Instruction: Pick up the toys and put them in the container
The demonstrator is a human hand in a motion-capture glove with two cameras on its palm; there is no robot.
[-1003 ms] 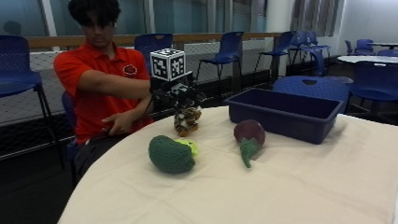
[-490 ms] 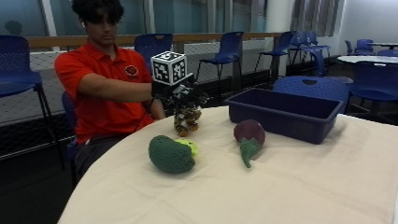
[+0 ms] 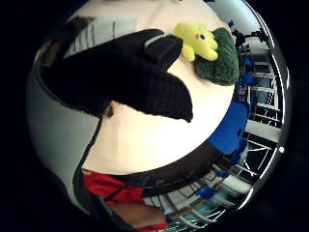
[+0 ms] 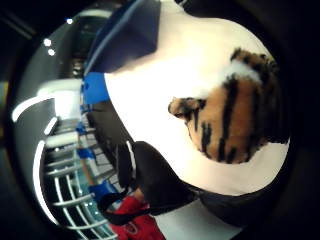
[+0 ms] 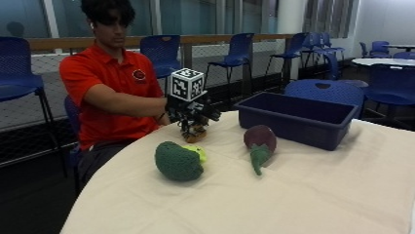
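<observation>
My gloved right hand [image 5: 193, 113] sits at the centre-left of the outside view, above the near edge of the tabletop [image 5: 311, 195]. Its fingers are curled round a small tiger toy [image 5: 194, 132], which hangs below the glove with its lower end at or just above the cloth; I cannot tell whether it touches. The thumb-side palm view shows the toy's orange plush with black stripes and a white patch [image 4: 240, 120], close to the palm.

Lower centre-left of the outside view, a green knitted toy [image 5: 176, 162] lies on the tabletop with a yellow piece at its upper right; the little-finger-side view shows this as a yellow plush figure [image 3: 197, 39] against the green body [image 3: 219, 60]. To its right lies a purple eggplant toy [image 5: 258, 143], green stem pointing toward the near edge. The dark blue container [image 5: 299, 118] stands behind it at the centre-right, well apart from my hand.

The tiger toy's upper part is hidden by the glove. A black gloved finger [image 3: 130, 79] blocks much of the little-finger-side view. The container's interior is in shadow.
</observation>
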